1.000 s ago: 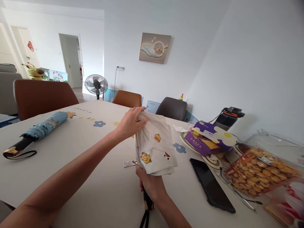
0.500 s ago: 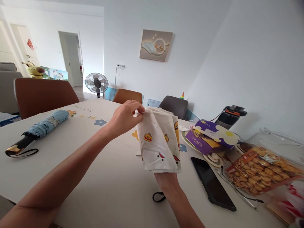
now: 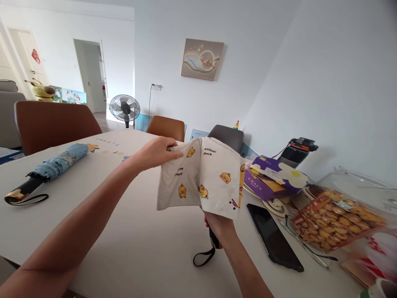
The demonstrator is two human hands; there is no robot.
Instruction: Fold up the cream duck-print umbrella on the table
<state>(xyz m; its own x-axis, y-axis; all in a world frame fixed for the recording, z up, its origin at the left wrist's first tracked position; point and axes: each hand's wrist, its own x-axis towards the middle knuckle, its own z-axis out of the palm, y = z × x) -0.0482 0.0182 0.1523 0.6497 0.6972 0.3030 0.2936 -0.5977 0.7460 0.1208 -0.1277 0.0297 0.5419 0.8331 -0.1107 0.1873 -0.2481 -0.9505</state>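
My left hand (image 3: 156, 152) pinches the upper edge of a white umbrella canopy (image 3: 204, 178) printed with yellow ducks, stretching a panel out to the left above the table. My right hand (image 3: 218, 225) is closed round the umbrella's dark handle (image 3: 213, 242) below the fabric, which hides most of its fingers. A black wrist strap (image 3: 203, 258) dangles from the handle onto the white table (image 3: 124, 240).
A folded blue umbrella (image 3: 51, 167) lies at the table's left. A black phone (image 3: 274, 236), a purple box (image 3: 273, 178), a clear tub of cookies (image 3: 336, 219) and a black bottle (image 3: 297, 151) crowd the right side. Chairs (image 3: 52, 126) line the far edge.
My left hand pulled the fabric leftward, spreading the bunched canopy into a wider panel. My right hand shifted right and up slightly with the handle, and the strap now shows below it.
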